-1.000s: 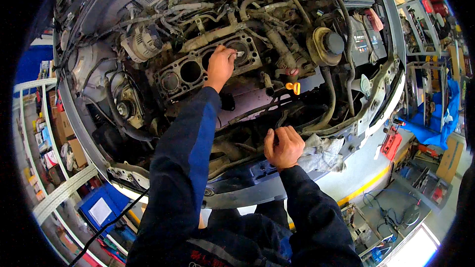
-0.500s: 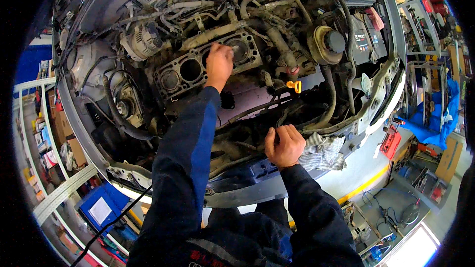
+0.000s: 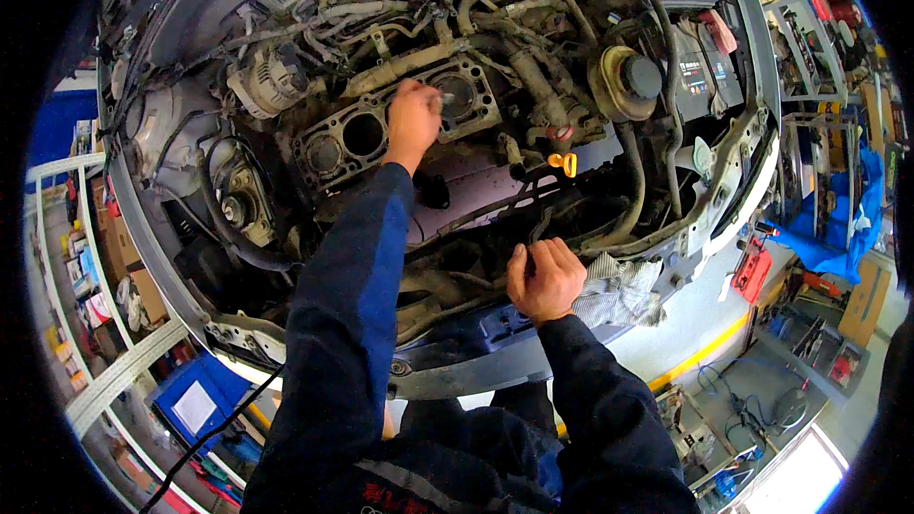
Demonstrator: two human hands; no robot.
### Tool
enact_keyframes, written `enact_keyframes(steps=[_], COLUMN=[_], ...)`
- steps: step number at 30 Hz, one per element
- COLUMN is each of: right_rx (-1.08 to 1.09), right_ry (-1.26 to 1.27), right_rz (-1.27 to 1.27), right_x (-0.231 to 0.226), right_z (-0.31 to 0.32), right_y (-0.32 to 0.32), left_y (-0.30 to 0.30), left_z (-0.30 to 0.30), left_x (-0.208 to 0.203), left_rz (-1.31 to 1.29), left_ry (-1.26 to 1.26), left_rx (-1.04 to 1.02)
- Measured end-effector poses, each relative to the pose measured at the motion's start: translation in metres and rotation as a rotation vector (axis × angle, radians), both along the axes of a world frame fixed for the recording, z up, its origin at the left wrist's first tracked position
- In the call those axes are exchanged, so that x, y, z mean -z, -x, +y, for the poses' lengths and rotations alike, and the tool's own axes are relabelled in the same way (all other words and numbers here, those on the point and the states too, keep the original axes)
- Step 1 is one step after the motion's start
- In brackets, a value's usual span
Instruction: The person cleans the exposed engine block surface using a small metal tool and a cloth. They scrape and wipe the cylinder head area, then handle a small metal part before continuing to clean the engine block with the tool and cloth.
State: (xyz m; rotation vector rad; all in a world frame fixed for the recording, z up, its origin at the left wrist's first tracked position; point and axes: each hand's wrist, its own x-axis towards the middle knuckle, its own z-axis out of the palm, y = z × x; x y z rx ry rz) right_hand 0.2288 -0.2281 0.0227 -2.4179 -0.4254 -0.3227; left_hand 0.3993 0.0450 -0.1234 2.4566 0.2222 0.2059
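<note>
My left hand (image 3: 413,124) is over the top face of a bared engine block (image 3: 386,160), between the open round cylinder bore (image 3: 363,134) and the bore at the block's right end. Its fingers are closed in a pinch. Something small and pale shows by the fingertips, too blurred to name. Lower right, my right hand (image 3: 547,281) rests at the car's front crossmember (image 3: 466,347), fingers curled down with their tips hidden. Right beside it lies a crumpled striped cloth (image 3: 619,293).
An alternator (image 3: 269,81) sits left of the block. Right of it are a yellow dipstick handle (image 3: 564,165), a round black-capped reservoir (image 3: 633,81) and a battery (image 3: 703,76). Hoses cross the bay. Shelves (image 3: 90,266) stand left; a red tool case (image 3: 752,271) is on the right.
My left hand has shifted slightly left along the block's top, still pinched. My right hand stays in place beside the cloth. The whole view has moved a little.
</note>
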Motion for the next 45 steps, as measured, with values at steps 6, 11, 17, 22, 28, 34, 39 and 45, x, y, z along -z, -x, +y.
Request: enact_keyframes(steps=[6,11,17,22,28,34,39,45], right_rx=[0.001,0.0,0.009,0.0,0.01,0.002,0.014,0.007], right_ry=[-0.038,-0.04,-0.029,-0.021,-0.035,-0.031,-0.03,-0.031], right_rz=[0.002,0.0,0.006,0.016,0.005,0.008,0.006,0.005], right_x=[-0.002,-0.001,-0.001,-0.003,-0.002,-0.006,-0.003,-0.001], right_z=[0.001,0.002,0.001,0.001,0.002,0.003,0.001,0.001], right_y=[-0.001,-0.001,0.0,-0.001,0.0,-0.001,-0.001,-0.001], left_y=[0.005,0.006,0.008,0.007,0.005,0.01,0.008,0.008], left_z=[0.0,-0.001,-0.002,0.0,0.004,0.002,-0.005,-0.01], left_x=[0.004,-0.001,-0.007,-0.006,-0.003,0.002,0.005,0.004], left_rz=[-0.066,0.038,-0.005,-0.007,0.004,-0.046,-0.093,-0.114], left_ry=[-0.029,-0.028,-0.086,-0.051,-0.044,-0.055,-0.042,-0.083], left_rx=[-0.023,-0.028,0.041,-0.018,-0.065,-0.06,-0.012,-0.061])
